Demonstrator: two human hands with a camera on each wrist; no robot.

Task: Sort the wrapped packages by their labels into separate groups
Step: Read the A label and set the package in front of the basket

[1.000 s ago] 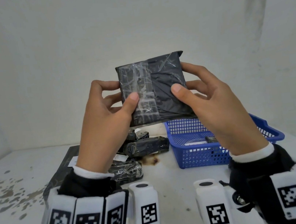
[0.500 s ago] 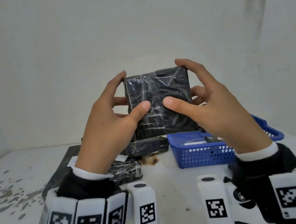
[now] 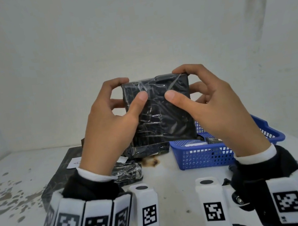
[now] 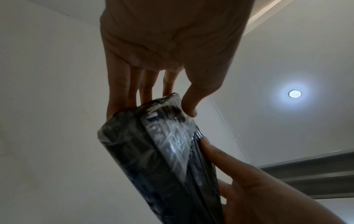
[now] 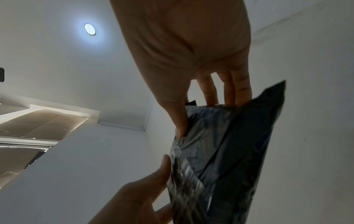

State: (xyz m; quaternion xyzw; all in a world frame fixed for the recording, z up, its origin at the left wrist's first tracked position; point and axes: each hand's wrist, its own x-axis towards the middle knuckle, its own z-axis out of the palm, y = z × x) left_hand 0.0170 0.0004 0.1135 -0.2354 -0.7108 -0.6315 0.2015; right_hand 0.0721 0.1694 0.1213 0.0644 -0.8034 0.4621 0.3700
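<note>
A black wrapped package (image 3: 160, 111) is gripped by both hands and held upright in the air above the table (image 3: 20, 190); the left hand (image 3: 107, 126) is curled round its left edge, with the thumb pressed on the near face and the forefinger hooked over the top left corner; the right hand (image 3: 215, 110) is curled round its right edge in the same way, with the thumb laid on the near face and the forefinger bent over the top right corner; the remaining fingers of both hands are seen behind the package; the package is covered in crinkled clear tape, and no label can be made out on the face turned towards the head camera; in the left wrist view the package (image 4: 162, 159) is seen edge-on, pinched between the thumb and fingers; in the right wrist view a loose flap of the black wrapping (image 5: 268, 106) is seen standing out past the fingers; below the held package a blue basket (image 3: 208, 154) is set on the table to the right, with a few items inside that cannot be told apart; to the left of it several other black packages (image 3: 128, 171) are heaped, some bearing white labels; the table is marked by dark stains along its left side
</note>
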